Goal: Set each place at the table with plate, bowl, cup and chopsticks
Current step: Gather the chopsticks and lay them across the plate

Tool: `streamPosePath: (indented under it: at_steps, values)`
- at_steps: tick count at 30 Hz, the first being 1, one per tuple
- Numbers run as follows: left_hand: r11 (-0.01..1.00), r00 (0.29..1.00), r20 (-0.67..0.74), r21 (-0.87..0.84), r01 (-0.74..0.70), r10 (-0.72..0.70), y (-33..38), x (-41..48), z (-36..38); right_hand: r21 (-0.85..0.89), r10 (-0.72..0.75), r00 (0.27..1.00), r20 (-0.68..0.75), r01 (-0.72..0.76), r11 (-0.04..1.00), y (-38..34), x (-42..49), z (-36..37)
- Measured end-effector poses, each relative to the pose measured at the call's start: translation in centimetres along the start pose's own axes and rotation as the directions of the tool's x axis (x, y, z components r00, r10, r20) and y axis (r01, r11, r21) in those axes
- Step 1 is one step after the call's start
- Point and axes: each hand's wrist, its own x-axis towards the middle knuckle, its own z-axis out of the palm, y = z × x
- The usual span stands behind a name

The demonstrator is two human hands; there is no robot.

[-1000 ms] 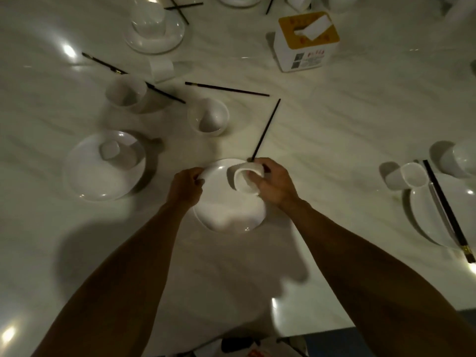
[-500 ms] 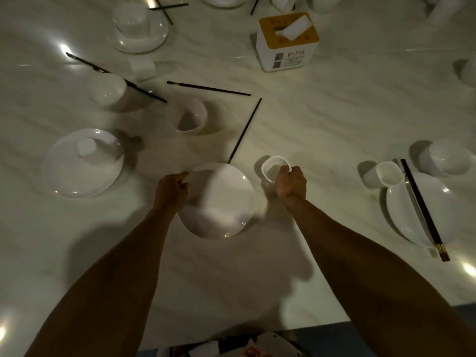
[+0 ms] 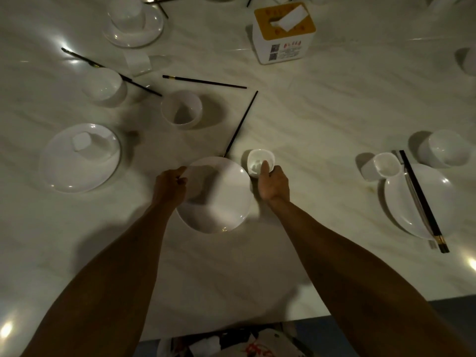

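A white plate lies in front of me on the marble table. My left hand pinches its left rim. Just right of the plate stands a small white cup, upright on the table, with my right hand gripping it, thumb over its near rim. A black chopstick runs from the plate's far edge away to the upper right. Another chopstick lies flat further back. A white bowl stands beyond the plate to the left.
At the right is a set place: plate with chopsticks across it, cup and bowl. Left holds a plate with a cup on it, a bowl and a chopstick. A tissue box stands behind.
My right hand carried the cup off the plate to the right and set it upright on the table beside the plate. My left hand kept hold of the plate's rim.
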Motion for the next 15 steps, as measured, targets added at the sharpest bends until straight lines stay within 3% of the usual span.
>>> streamPosePath:
  at_steps: [10,15]
  values:
    - [0.999,0.999,0.028,0.014,-0.033,0.032,-0.2,1.0,-0.6,-0.032,-0.069,0.997,0.026,0.070,0.997,-0.3,0.9,0.7]
    - [0.995,0.996,0.039,0.050,-0.083,0.081,0.0,1.3,-0.9,0.010,-0.244,0.967,0.073,0.244,0.970,-1.0,0.6,-0.2]
